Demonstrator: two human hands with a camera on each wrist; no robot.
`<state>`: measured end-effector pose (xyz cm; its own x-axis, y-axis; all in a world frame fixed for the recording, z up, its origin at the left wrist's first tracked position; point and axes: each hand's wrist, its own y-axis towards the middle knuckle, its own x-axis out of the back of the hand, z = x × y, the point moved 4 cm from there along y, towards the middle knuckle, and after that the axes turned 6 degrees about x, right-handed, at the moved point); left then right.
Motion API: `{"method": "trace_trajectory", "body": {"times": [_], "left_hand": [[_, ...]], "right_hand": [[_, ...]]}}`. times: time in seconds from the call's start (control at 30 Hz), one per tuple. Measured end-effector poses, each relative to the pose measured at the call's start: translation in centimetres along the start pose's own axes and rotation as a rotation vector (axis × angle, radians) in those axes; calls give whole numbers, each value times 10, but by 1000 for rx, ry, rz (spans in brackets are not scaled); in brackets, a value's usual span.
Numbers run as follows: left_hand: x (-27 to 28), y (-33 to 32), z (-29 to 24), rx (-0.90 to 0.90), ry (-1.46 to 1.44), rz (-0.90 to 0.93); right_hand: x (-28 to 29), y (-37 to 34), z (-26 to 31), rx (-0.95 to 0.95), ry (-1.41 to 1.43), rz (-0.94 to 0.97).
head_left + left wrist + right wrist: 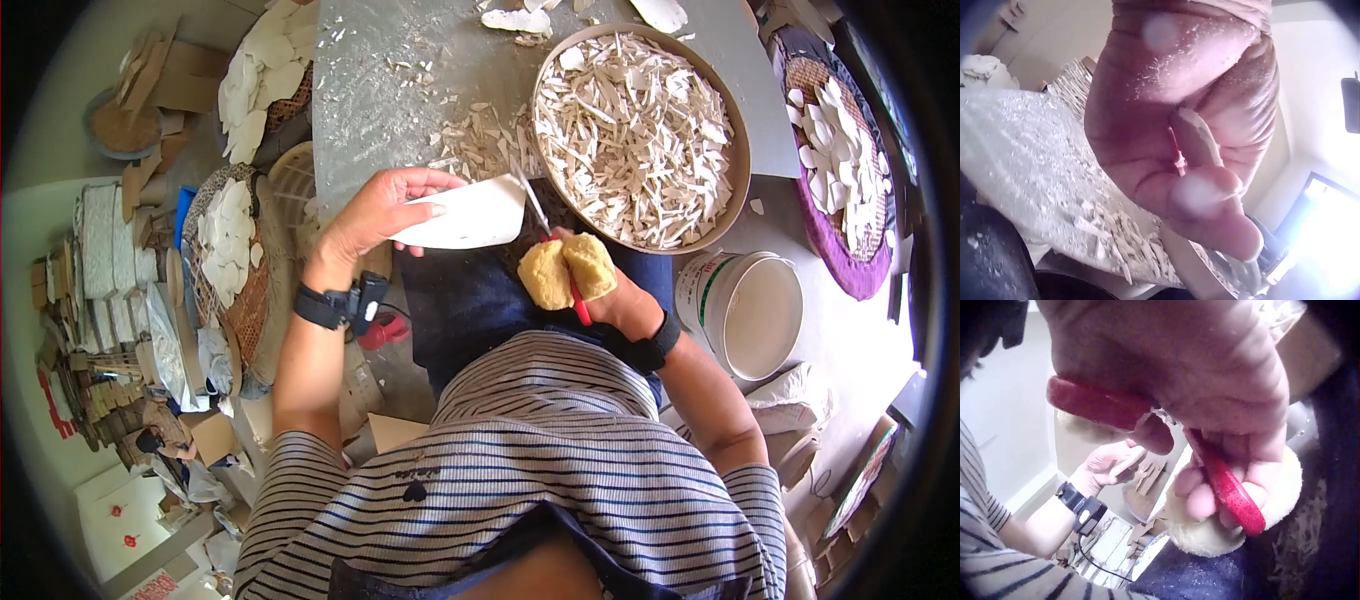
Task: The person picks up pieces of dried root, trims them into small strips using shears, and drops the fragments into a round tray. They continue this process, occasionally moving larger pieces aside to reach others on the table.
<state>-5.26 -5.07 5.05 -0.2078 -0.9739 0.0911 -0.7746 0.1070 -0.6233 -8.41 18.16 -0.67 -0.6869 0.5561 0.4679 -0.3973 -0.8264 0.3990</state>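
Note:
My left hand (pixel 370 215) pinches a flat white slice (pixel 475 214) between thumb and fingers, holding it out over my lap near the table edge. In the left wrist view the thumb covers most of the slice. My right hand (pixel 632 302) grips red-handled scissors (pixel 1235 487), its fingers curled through the handle loops. Yellow fuzzy padding (pixel 548 275) wraps around the fingers at the handles. The scissors' blades (pixel 535 205) point away from me, right at the slice's far right corner.
A round tray (pixel 741 170) heaped with cut white strips sits on the grey table (pixel 370 120), with loose scraps beside it. A white bucket (pixel 690 290) stands at right. Baskets of white slices (pixel 225 235) flank both sides. Stacked boxes (pixel 110 260) line the left.

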Motion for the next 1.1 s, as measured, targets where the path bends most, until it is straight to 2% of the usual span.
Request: {"method": "trace_trajectory", "body": {"times": [0.07, 0.17, 0.27, 0.3, 0.33, 0.37, 0.4, 0.43, 0.47, 0.5, 0.53, 0.57, 0.6, 0.67, 0.73, 0.77, 0.8, 0.87, 0.9, 0.93, 0.97, 1.0, 1.1], "left_hand": [[12, -3, -16, 2, 93, 83], [20, -3, -36, 73, 169, 160], [18, 3, -53, 159, 237, 216], [16, 7, -60, 181, 265, 256], [14, 10, -67, 204, 292, 292], [9, 17, -82, 229, 358, 348], [4, 35, -95, 185, 443, 419], [-5, 56, -106, 140, 526, 489], [-29, 77, -134, -307, 626, 449], [-57, 84, -167, -277, 609, 355], [-96, 73, -201, -474, 144, 470], [-129, 66, -231, -620, -72, 663], [-150, 68, -245, -650, -190, 762], [-170, 88, -252, -678, -100, 769], [-153, 132, -246, -604, 103, 552], [-138, 156, -240, -573, 41, 437], [-115, 187, -230, -529, 117, 208], [-44, 245, -200, -608, 324, -169], [-4, 280, -181, -651, 373, -284], [25, 302, -172, -654, 638, -418], [33, 303, -172, -696, 741, -503], [39, 302, -172, -733, 840, -599], [45, 315, -163, -724, 1109, -700]], "right_hand": [[2, -5, -2, -147, 279, 68], [8, -6, -3, -31, 149, 134], [7, -13, 1, -255, 315, 122], [5, -19, -1, -237, 267, 109], [-4, -32, -11, -373, 391, 85], [-4, -40, -13, -271, 365, 47], [-4, -48, -14, -171, 340, 12], [-12, -59, -26, -339, 489, -8], [-11, -60, -26, -263, 373, -27], [-6, -55, -21, -260, 395, -55], [-2, -50, -17, -261, 420, -87], [-5, -51, -21, -287, 467, -104], [-1, -48, -18, -227, 364, -107], [-7, -53, -26, -293, 492, -155], [-2, -55, -23, -23, 53, -189], [-1, -56, -22, 9, -9, -186], [0, -55, -19, 33, -67, -179], [4, -54, -19, -342, 272, -147], [-2, -54, -21, -309, 157, -120], [-7, -53, -24, -275, 48, -77], [-4, -52, -22, -215, 33, -121], [-7, -52, -24, -235, -13, -54], [-7, -51, -31, -346, 45, 8]]}}
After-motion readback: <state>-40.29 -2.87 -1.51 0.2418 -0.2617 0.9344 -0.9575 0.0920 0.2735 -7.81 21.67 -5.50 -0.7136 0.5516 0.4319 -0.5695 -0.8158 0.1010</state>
